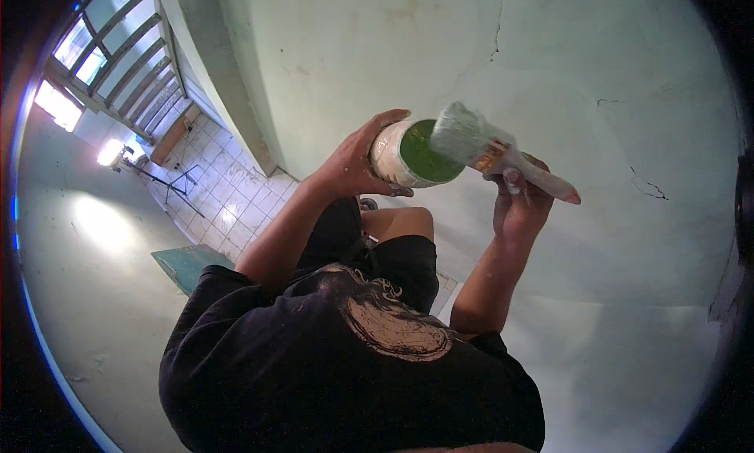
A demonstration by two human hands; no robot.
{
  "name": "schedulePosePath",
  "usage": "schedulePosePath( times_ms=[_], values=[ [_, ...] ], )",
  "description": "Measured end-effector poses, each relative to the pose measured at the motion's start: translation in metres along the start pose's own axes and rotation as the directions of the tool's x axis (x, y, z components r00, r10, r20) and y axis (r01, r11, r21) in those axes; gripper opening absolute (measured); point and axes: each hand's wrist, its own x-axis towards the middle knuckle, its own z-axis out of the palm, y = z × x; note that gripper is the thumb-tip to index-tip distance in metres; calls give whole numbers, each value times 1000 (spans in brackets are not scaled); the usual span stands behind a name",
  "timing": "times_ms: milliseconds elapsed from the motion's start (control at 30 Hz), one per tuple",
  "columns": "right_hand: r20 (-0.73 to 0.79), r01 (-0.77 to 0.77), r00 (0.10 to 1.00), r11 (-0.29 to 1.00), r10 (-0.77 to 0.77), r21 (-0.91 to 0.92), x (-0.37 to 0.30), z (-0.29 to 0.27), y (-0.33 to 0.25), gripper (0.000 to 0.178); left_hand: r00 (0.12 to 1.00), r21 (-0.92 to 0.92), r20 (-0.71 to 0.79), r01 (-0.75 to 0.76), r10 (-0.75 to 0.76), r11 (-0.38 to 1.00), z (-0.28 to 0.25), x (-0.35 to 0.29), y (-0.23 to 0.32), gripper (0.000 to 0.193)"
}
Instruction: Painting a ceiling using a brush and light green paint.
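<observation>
My left hand (351,164) is wrapped round a white tub (388,156), thumb and fingers on opposite sides of its wall. The tub tilts so that its open mouth shows a green inside; whether that is paint or the inner wall I cannot tell. In my right hand (525,200) is a wide paintbrush (465,133), gripped by its pale handle with a reddish end. Whitish wet-looking stuff coats its bristles, which overlap the right rim of the tub in this view. Pale smears mark the fingers of my right hand.
A pale green wall (581,52) with several cracks stands close ahead and to the right. At the left, a lit lamp on a tripod (169,182) stands on white floor tiles (224,158). Nearby are a green board (192,266) and a barred window frame (129,56).
</observation>
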Motion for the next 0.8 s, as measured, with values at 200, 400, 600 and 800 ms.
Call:
schedulePosePath(
  times_ms=[200, 400, 600, 800],
  values=[
    [13, 42, 999, 990, -44, 135, 1, 2, 0, 30, 1000, -21, 0, 4, -4, 1000, -1, -2, -2, 104],
    [-21, 6, 1000, 980, -2, 198, -2, 2, 9, 29, 1000, -28, 5, -7, 7, 1000, -2, -3, -5, 101],
    [-56, 17, 998, 920, 5, 391, -3, 11, 7, 28, 998, 26, -32, -51, 52, 998, 0, -5, -6, 100],
    [-30, -46, 998, 917, 63, 396, -11, 8, 24, 34, 997, 16, -24, -70, 71, 997, 1, -5, -10, 100]
  ],
)
